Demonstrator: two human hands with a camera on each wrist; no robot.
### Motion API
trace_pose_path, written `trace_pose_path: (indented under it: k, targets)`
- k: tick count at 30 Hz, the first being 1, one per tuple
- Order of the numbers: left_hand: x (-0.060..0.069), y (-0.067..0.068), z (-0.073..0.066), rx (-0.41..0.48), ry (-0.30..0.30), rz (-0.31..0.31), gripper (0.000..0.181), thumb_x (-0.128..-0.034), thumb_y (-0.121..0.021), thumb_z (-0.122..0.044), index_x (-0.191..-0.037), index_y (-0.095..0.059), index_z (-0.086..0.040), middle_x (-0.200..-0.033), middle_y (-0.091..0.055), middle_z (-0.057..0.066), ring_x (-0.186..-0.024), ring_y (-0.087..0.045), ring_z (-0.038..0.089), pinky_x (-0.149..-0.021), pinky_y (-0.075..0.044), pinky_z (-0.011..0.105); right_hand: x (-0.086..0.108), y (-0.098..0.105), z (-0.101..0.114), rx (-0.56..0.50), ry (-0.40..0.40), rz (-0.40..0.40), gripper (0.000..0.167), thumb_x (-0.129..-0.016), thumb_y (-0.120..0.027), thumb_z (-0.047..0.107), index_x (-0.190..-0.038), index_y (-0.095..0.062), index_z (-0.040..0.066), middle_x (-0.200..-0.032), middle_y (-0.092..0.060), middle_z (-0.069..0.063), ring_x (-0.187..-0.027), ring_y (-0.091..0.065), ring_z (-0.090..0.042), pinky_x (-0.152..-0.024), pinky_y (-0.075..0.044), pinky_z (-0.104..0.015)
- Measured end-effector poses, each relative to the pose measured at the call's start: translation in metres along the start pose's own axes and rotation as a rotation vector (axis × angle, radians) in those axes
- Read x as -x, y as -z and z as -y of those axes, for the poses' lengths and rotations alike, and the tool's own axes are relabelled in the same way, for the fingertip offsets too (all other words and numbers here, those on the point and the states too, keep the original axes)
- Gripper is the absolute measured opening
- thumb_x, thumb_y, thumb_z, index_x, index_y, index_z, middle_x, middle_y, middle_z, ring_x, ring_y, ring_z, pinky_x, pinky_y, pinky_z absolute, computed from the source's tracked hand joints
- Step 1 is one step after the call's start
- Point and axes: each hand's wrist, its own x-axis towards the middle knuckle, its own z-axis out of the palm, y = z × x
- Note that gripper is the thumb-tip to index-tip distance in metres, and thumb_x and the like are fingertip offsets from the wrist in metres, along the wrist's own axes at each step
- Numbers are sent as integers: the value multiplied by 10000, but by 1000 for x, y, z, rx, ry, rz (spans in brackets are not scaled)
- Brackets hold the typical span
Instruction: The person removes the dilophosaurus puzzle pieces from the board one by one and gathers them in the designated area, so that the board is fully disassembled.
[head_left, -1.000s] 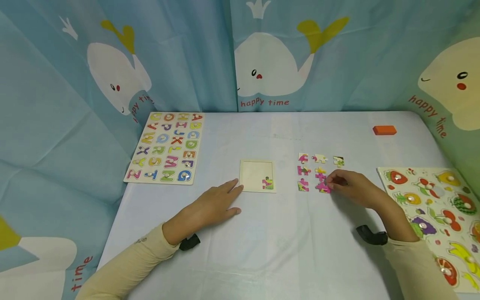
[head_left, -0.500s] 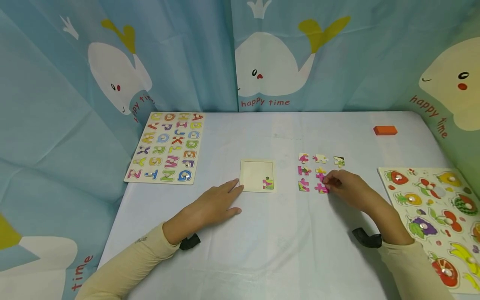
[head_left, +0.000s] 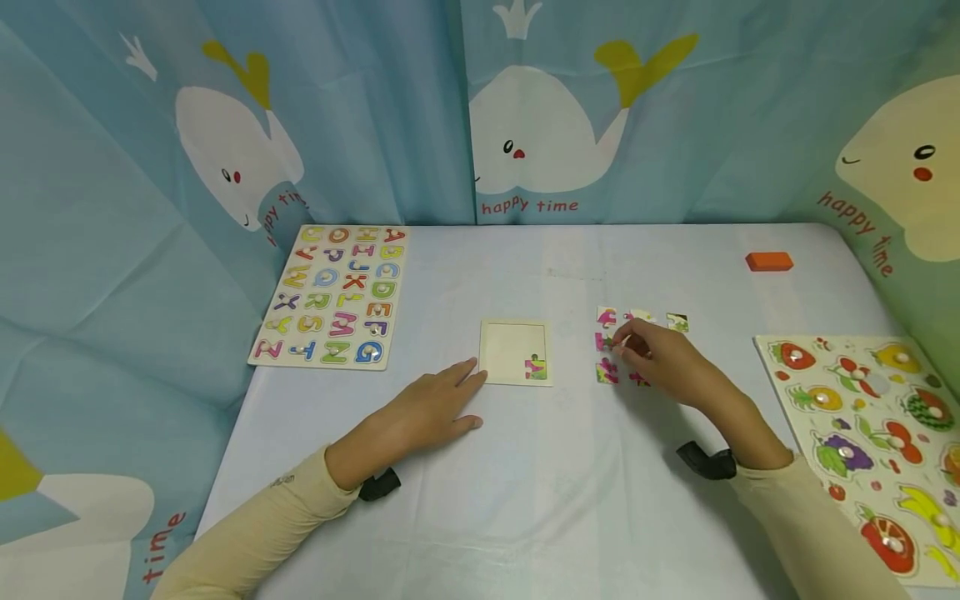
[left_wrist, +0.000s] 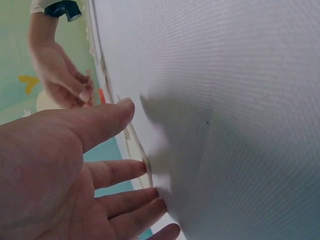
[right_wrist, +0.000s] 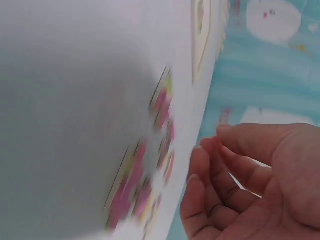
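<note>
Fingers spread, my left hand (head_left: 427,412) lies flat on the table and touches the left lower edge of a small square wooden puzzle tray (head_left: 502,346). One pink and green jigsaw piece (head_left: 536,368) sits in the tray's lower right corner. My right hand (head_left: 671,358) is above the loose jigsaw pieces, hiding some of them. In the right wrist view its fingers (right_wrist: 197,200) are loosely bent, the thumb close to the index finger, with no piece visible between them. Near its fingertips lie a middle-left piece (head_left: 602,342) and a lower-left piece (head_left: 607,372).
An alphabet board (head_left: 330,300) stands at the back left. On the right lies a fruit board (head_left: 862,442) with knobs. An orange block (head_left: 769,262) is near the back right corner. A blue whale-print curtain (head_left: 420,125) hangs behind the table.
My right hand has left the lower middle piece, moving left and slightly away across the loose pieces. My left hand and the tray stay where they were.
</note>
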Motion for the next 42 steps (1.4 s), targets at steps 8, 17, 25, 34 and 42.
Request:
trace_pose_path:
  k: [8, 17, 25, 34, 42]
  targets:
    - [0, -1, 0, 0, 0, 8, 694, -1053, -654, -393, -1617, -416, -65, -1701, -343, 167, -1552, -380, 328, -1203, -407, 511, -26, -30, 37, -73, 62, 46, 215, -1021, -627, 20, -1234, -641, -8, -989, -720, -114, -896, -666, -232, -756, -551, -363]
    - [0, -2, 1, -14, 7, 13, 705, -1056, -646, -411, -1629, -402, -81, -1711, -332, 146, -1560, -371, 300, -1203, -406, 515, -46, -62, 54, -85, 105, 107, 206, -1005, -683, 42, -1197, -639, -19, -912, -668, -68, -845, -596, -194, -772, -532, -333]
    - [1, 0, 0, -18, 10, 9, 700, -1054, -650, -408, -1624, -410, -82, -1708, -337, 146, -1558, -376, 300, -1196, -414, 519, -45, -68, 62, -18, 68, 124, 271, -993, -718, 55, -1222, -613, -44, -1046, -630, -141, -934, -596, -249, -860, -566, -396]
    - [1, -1, 0, -18, 9, 1, 700, -1050, -658, -410, -1620, -419, -82, -1705, -342, 147, -1555, -381, 298, -1189, -422, 521, -45, -68, 64, 16, 74, 121, 240, -987, -725, 46, -1181, -621, -49, -1092, -625, -160, -987, -611, -272, -901, -578, -422]
    - [0, -1, 0, -21, 8, 2, 701, -1051, -655, -410, -1621, -416, -79, -1706, -341, 147, -1557, -377, 296, -1192, -417, 526, -44, -67, 64, 15, 88, 127, 234, -990, -721, 38, -1184, -610, -30, -1106, -599, -149, -1003, -608, -264, -894, -565, -411]
